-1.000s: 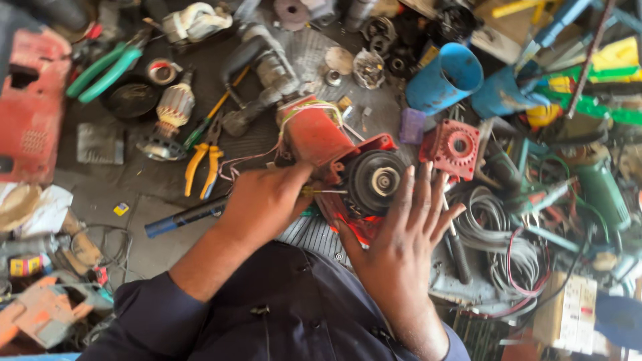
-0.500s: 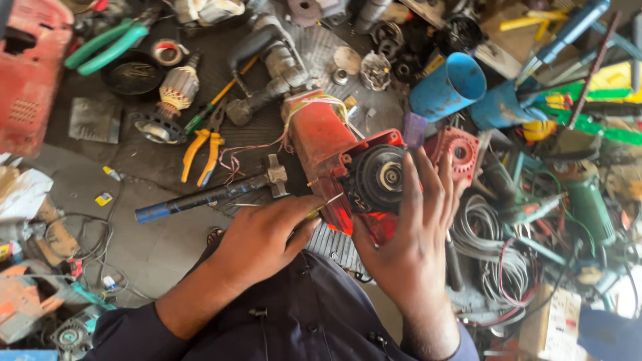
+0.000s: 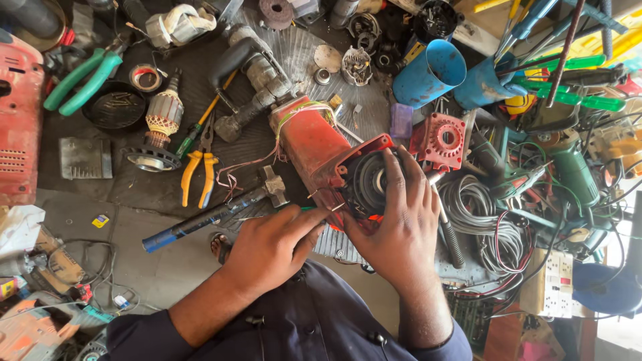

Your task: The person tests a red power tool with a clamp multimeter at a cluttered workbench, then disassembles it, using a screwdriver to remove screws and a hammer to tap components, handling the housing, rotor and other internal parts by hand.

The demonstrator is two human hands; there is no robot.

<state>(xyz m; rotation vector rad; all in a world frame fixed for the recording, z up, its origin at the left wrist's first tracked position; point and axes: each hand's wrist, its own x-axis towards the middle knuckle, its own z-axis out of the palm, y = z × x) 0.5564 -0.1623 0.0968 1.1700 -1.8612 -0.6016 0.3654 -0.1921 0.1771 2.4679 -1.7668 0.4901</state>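
Observation:
A red power-tool body (image 3: 309, 142) lies on the dark bench mat, its open end holding a black round motor part (image 3: 366, 182). My right hand (image 3: 401, 230) lies over that black part, fingers wrapped across it and the red rim. My left hand (image 3: 267, 246) is closed around a thin green-handled screwdriver (image 3: 309, 208) whose tip meets the lower edge of the red housing. Loose coloured wires (image 3: 231, 175) trail from the tool's left side.
A blue-handled hammer (image 3: 207, 217) lies just left of my hands, with orange pliers (image 3: 197, 168) and a copper-wound armature (image 3: 160, 122) beyond it. A red gear cover (image 3: 441, 139), blue cups (image 3: 431, 70), coiled cables (image 3: 488, 230) and a green tool (image 3: 575, 175) crowd the right.
My right hand has slid from beside the black round part to lie over it. My left hand dropped back from the housing's top and now works at its lower edge.

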